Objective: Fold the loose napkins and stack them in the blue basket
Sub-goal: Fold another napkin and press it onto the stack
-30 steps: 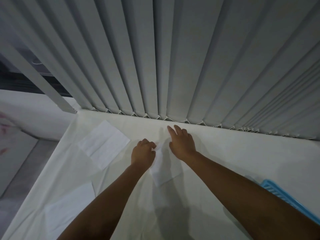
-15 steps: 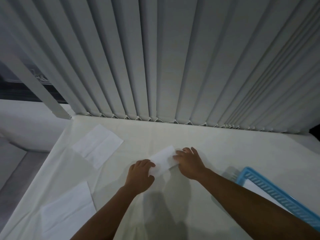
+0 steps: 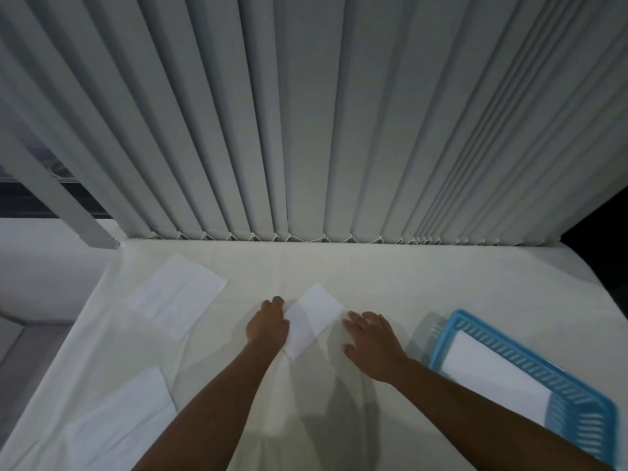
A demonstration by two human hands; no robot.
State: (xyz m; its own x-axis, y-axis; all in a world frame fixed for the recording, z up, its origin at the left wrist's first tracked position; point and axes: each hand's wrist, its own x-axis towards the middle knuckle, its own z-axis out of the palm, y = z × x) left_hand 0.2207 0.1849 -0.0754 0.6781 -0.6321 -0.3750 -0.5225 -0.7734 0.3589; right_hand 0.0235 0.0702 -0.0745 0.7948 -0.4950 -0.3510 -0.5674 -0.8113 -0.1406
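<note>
Under my left hand (image 3: 268, 326) the near edge of the folded napkin (image 3: 311, 319) is hidden; my fingers curl onto that edge, though I cannot tell whether they pinch it. At the right the blue basket (image 3: 574, 399) is cut off by the frame, white napkins stacked inside. My right hand (image 3: 372, 341) lies flat and released, fingertips at the napkin's right corner. Two loose napkins (image 3: 176, 295) lie left on the white tablecloth (image 3: 424, 277), the nearer one cropped. Vertical blinds (image 3: 306, 113) hang behind.
</note>
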